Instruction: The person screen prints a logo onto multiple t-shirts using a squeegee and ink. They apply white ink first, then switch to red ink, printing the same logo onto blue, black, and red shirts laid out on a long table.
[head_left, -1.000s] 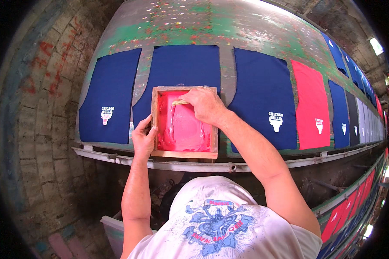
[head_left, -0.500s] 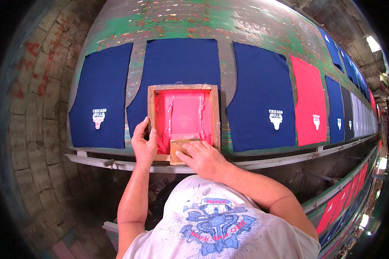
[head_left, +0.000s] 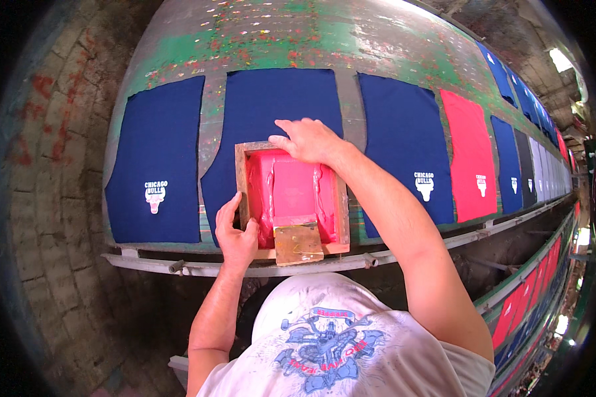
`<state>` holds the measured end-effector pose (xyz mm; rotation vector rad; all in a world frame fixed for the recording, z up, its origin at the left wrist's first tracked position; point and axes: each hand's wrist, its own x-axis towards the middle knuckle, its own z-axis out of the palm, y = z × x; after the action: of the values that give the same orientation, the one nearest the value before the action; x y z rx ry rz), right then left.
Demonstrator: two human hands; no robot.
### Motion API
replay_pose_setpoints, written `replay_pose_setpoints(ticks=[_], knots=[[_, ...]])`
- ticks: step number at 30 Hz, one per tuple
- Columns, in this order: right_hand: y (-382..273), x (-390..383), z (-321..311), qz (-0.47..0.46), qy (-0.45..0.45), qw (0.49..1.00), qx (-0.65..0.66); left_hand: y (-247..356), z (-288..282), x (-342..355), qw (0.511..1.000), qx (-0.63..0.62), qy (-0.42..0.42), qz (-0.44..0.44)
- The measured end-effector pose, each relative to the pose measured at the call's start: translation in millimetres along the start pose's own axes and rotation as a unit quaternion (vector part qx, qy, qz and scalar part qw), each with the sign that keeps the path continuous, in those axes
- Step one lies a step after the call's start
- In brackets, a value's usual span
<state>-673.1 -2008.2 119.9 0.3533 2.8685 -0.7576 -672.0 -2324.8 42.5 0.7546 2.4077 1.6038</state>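
Note:
A small wooden screen printing frame (head_left: 242, 173) with wet pink-red ink inside lies on the lower part of a navy fabric panel (head_left: 281, 99). My left hand (head_left: 237, 231) grips its left side near the close corner, thumb on top of the rail. Across the far rail lies my right hand (head_left: 309, 140), thumb on the near side and fingers beyond it; their tips are partly hidden. A flat, ink-stained squeegee (head_left: 298, 243) leans on the near rail, let go. Through the pink mesh (head_left: 295, 188) a faint printed shape shows.
Navy panels (head_left: 159, 145) (head_left: 404, 139) and a red panel (head_left: 469, 152) with white bull-head prints lie along the paint-spotted green table (head_left: 179, 49). A metal rail (head_left: 212, 268) runs along the table's near edge. A block wall (head_left: 59, 218) stands at the left.
My right hand has let go of the squeegee and moved forward to the frame's far rail. The squeegee stays at the near rail. My left hand keeps its hold on the frame.

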Motion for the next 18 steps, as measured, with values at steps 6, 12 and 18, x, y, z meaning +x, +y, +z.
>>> replay_pose_setpoints(ticks=[6, 12, 18], knots=[[5.3, 24.8, -14.0, 0.025, -0.096, 0.995, 0.010, 1.8, -3.1, 0.4, 0.998, 0.001, 0.008, 0.058], [4.7, 37.5, -32.0, 0.064, -0.183, 0.975, 0.104, 15.1, -11.0, -8.8, 0.992, -0.013, 0.034, 0.118], [15.2, -3.1, -56.3, 0.011, 0.089, 0.983, 0.157, 2.4, -6.1, -10.6, 0.990, -0.090, 0.046, 0.094]])
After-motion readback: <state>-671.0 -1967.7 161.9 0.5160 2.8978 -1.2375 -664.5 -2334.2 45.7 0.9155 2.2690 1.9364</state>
